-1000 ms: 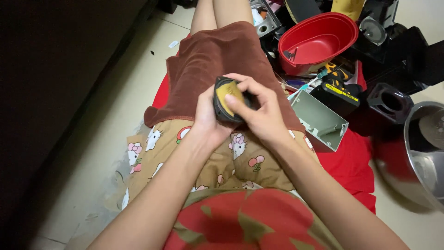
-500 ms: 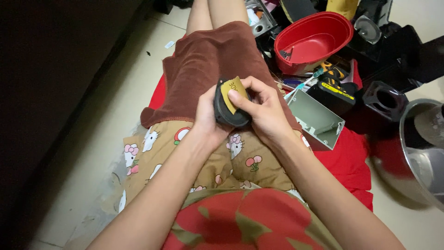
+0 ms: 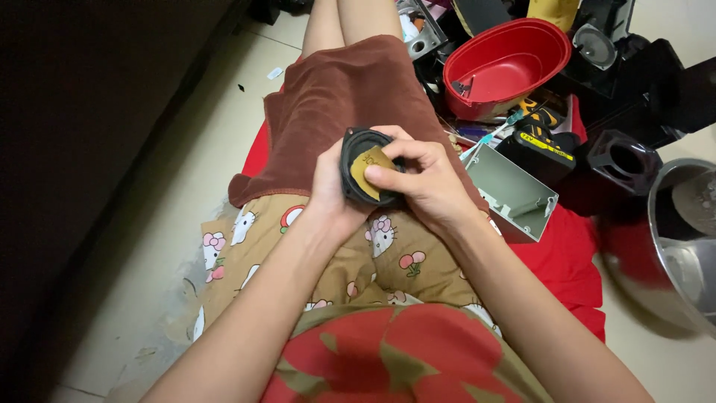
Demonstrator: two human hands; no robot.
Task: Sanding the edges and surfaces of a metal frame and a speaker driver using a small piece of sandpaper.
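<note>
Over the brown towel [image 3: 339,97] on the lap, the left hand [image 3: 332,186] cups a round black speaker [image 3: 358,160]; the right hand [image 3: 421,179] pinches its tan cone. A red oval tub [image 3: 514,63] and grey open box [image 3: 514,190] lie just right.

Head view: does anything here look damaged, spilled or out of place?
Nothing looks spilled or broken. Both hands, left and right, hold a round black speaker over a brown towel. To the right, a grey box lies tipped on its side beside a red tub.
</note>
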